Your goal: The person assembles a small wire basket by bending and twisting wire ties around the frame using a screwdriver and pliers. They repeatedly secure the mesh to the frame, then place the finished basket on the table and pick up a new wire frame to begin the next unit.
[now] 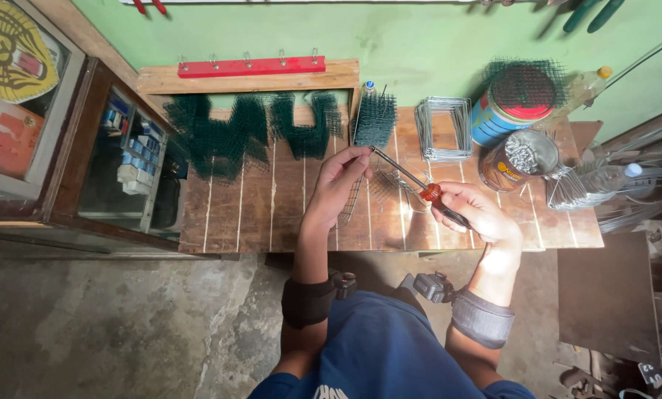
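My right hand (475, 214) grips a screwdriver (419, 186) by its red and black handle, with the metal shaft pointing up-left. Its tip reaches the fingers of my left hand (336, 185), which pinches a small wire-frame piece with dark green mesh (379, 181) just above the wooden bench (257, 214). Both hands hover over the middle of the bench. How the tip meets the wire is hidden by my left fingers.
Cut green mesh pieces (249, 133) lie at the back left, an upright mesh piece (375, 118) beside bent wire frames (443, 127). Two tins (519, 159) stand at the right, one with small metal parts. A glass cabinet (116, 162) flanks the left; wire loops (575, 188) lie far right.
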